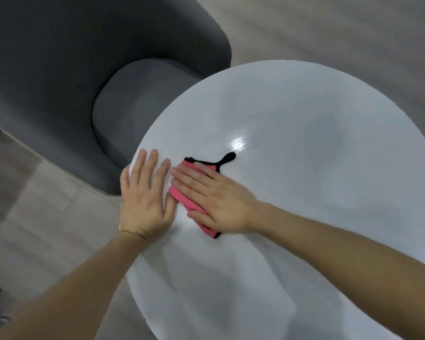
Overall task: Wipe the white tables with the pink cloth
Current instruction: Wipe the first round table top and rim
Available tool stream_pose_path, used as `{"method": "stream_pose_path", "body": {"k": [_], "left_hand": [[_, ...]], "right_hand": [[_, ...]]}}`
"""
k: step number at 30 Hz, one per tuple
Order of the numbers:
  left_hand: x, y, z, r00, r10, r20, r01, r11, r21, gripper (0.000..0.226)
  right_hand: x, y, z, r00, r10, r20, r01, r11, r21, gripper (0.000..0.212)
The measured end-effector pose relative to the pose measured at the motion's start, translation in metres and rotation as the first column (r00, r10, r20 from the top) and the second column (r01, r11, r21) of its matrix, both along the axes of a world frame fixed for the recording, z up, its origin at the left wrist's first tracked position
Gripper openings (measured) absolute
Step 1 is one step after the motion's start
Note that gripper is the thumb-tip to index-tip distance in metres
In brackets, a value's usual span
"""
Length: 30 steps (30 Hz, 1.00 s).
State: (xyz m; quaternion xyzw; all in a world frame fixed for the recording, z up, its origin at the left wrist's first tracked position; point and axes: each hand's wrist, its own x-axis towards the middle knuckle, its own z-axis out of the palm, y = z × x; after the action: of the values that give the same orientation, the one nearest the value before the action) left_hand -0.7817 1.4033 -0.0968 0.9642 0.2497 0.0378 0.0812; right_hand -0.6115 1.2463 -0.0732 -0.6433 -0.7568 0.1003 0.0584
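The left hand (145,192) is laid flat at the rim of the round white surface (304,173), fingers straight and nothing grasped, probably to steady it. A grey armchair (133,106) stands beyond it. Just right of its thumb, the folded pink cloth (183,200) is pressed down by the flat, straight-fingered right hand (214,200), so wiping pressure is spread. Beyond that hand, the cloth's black hanging loop (227,159) lies free.
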Motion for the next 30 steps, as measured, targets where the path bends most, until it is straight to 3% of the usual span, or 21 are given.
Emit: {"method": "stream_pose_path", "body": {"k": [2,4,6,7,8,9,10,11,13,15,17,19,20,21,23,24,26,27,28,29,30], "left_hand": [[0.0,0.001,0.001,1.0,-0.017,-0.003,0.017,1.0,-0.002,0.064],[0.001,0.001,0.001,1.0,-0.023,-0.001,0.023,1.0,0.003,0.063],[0.001,0.0,0.001,1.0,-0.022,0.007,0.022,1.0,0.004,0.062],[0.001,0.0,0.0,1.0,-0.019,0.013,0.019,1.0,0.003,0.062],[0.001,0.0,0.0,1.0,-0.015,0.017,0.016,1.0,-0.005,0.062],[0.001,0.0,0.0,1.0,-0.014,0.026,0.014,1.0,-0.01,0.063],[0.0,0.002,0.001,0.999,-0.016,0.041,0.017,1.0,-0.011,0.063],[0.001,0.002,0.001,0.998,-0.019,0.056,0.02,1.0,-0.015,0.063],[0.003,0.001,0.002,0.997,-0.007,0.083,0.01,0.999,-0.035,0.064],[0.004,-0.001,0.003,0.99,-0.009,0.143,0.018,0.998,-0.062,0.063],[-0.003,-0.003,0.004,0.97,0.053,0.238,-0.036,0.997,-0.075,0.057],[-0.016,-0.004,0.006,0.921,0.267,0.285,-0.237,0.962,-0.135,0.049],[-0.022,-0.005,0.009,0.873,0.43,0.229,-0.386,0.897,-0.214,0.047],[-0.026,-0.006,0.01,0.808,0.576,0.12,-0.522,0.796,-0.305,0.044],[-0.026,-0.007,0.011,0.72,0.689,-0.086,-0.668,0.654,-0.354,0.04],[-0.025,-0.007,0.011,0.736,0.668,-0.111,-0.661,0.672,-0.335,0.039],[-0.024,-0.005,0.009,0.768,0.632,-0.1,-0.628,0.713,-0.312,0.038],[-0.025,-0.006,0.009,0.771,0.631,-0.085,-0.621,0.717,-0.317,0.037],[-0.026,-0.006,0.009,0.772,0.632,-0.064,-0.615,0.717,-0.329,0.036],[-0.026,-0.006,0.009,0.77,0.636,-0.048,-0.611,0.714,-0.341,0.035],[-0.026,-0.006,0.006,0.767,0.64,-0.037,-0.61,0.712,-0.348,0.033]], "right_hand": [[0.061,0.005,-0.003,0.998,0.052,0.043,-0.052,0.999,-0.013,0.067],[0.131,0.014,-0.008,0.953,-0.284,0.107,0.285,0.958,0.009,0.066],[0.171,0.023,-0.007,0.69,-0.713,0.127,0.711,0.7,0.068,0.069],[0.163,0.034,-0.008,0.529,-0.841,0.11,0.839,0.538,0.079,0.071],[0.136,0.043,-0.009,0.45,-0.89,0.079,0.885,0.456,0.094,0.072],[0.098,0.051,-0.01,0.494,-0.868,0.051,0.862,0.497,0.098,0.072],[0.058,0.051,-0.009,0.652,-0.758,0.026,0.754,0.651,0.081,0.071],[0.024,0.043,-0.008,0.831,-0.556,-0.006,0.555,0.83,0.057,0.07],[0.009,0.029,0.0,0.99,-0.142,-0.01,0.142,0.99,0.017,0.07],[0.059,0.038,-0.001,0.999,-0.04,0.01,0.04,0.999,0.027,0.067],[0.121,0.055,-0.007,0.927,-0.37,0.055,0.367,0.928,0.059,0.064],[0.147,0.074,-0.005,0.654,-0.75,0.1,0.747,0.661,0.07,0.068],[0.132,0.086,-0.007,0.564,-0.82,0.1,0.817,0.571,0.076,0.069],[0.104,0.097,-0.009,0.577,-0.811,0.093,0.806,0.585,0.095,0.068],[0.03,0.103,-0.009,0.86,-0.509,0.046,0.503,0.859,0.095,0.062],[0.003,0.097,-0.005,0.968,-0.249,0.032,0.246,0.966,0.077,0.06],[0.007,0.089,0.004,0.992,0.106,0.075,-0.107,0.994,0.016,0.059],[0.033,0.092,0.004,0.992,0.093,0.085,-0.094,0.996,0.008,0.06],[0.066,0.096,0.0,0.994,-0.052,0.092,0.052,0.999,0.004,0.061],[0.1,0.099,-0.001,0.951,-0.289,0.109,0.287,0.957,0.029,0.062],[0.128,0.103,-0.001,0.841,-0.525,0.131,0.522,0.851,0.058,0.064]]}}
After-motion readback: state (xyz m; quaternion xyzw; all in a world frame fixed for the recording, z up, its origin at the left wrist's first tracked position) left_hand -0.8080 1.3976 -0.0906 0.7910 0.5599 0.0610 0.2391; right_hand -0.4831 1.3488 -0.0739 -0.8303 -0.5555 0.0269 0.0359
